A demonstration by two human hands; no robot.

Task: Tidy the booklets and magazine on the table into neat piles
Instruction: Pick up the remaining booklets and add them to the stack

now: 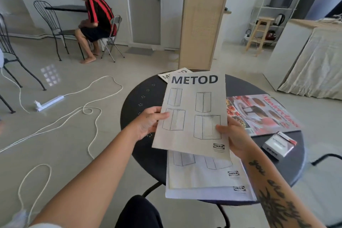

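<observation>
A beige METOD booklet [194, 109] is held above the round black table [137, 102]. My left hand [149, 122] grips its left edge and my right hand [235, 135] grips its right edge, thumbs on top. Beneath it, at the table's near edge, lies a pile of two booklets [205, 177] with cabinet drawings. Another METOD booklet [166, 76] lies at the far edge, mostly hidden by the held one. A red food magazine [262, 114] lies flat on the right side.
A small white box [278, 145] sits on the table near the magazine. White cables and a power strip [50, 102] lie on the floor to the left. A person sits on a chair [114, 39] at the back left. Metal chairs stand far left.
</observation>
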